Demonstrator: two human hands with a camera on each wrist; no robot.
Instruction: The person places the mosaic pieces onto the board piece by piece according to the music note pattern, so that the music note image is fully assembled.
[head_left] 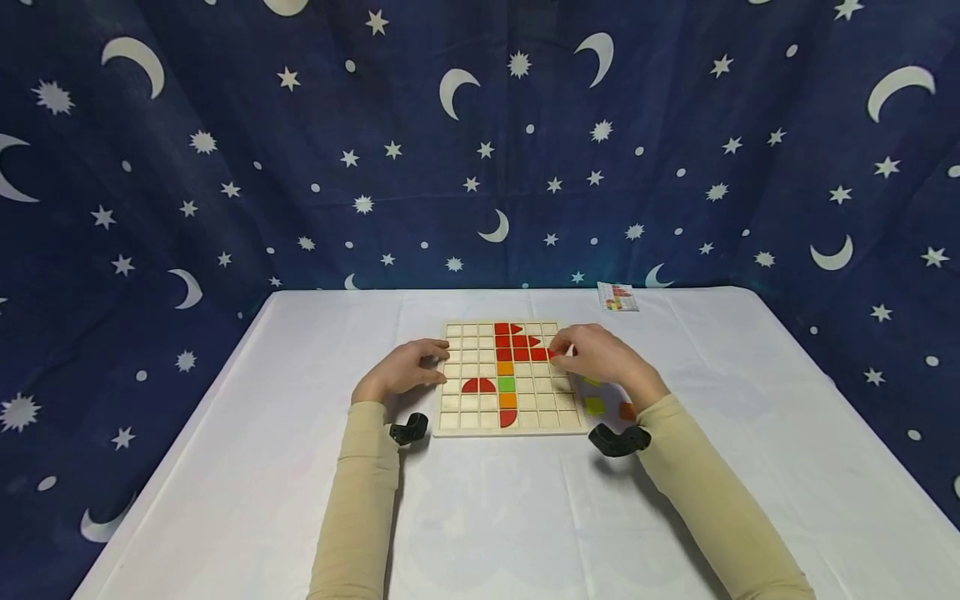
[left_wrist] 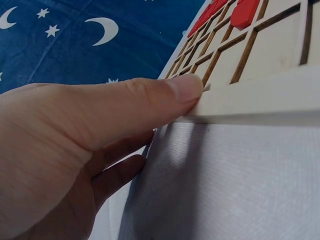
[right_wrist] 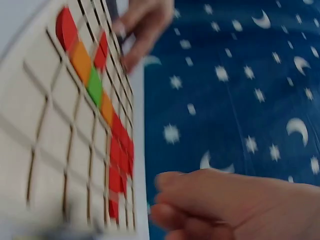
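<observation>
A wooden grid board [head_left: 540, 402] lies on the white table. Red squares [head_left: 520, 342] and red triangles form stepped rows in its upper part, with an orange, green [head_left: 506, 384] and orange column beneath. A red quarter-round [head_left: 507, 418] ends that column; two more make a red half-circle [head_left: 478, 385] to its left. My left hand [head_left: 405, 367] rests at the board's left edge, its thumb [left_wrist: 187, 89] touching the rim. Over the right edge, my right hand [head_left: 600, 354] has thumb and forefinger apart, beside a red triangle [head_left: 551, 354]. No piece shows in its fingers.
Loose yellow [head_left: 595, 406] and orange [head_left: 627, 411] pieces lie right of the board, partly under my right wrist. A small printed pattern card [head_left: 618, 297] is at the table's far edge. Behind hangs a dark blue cloth [head_left: 480, 150] with moons and stars.
</observation>
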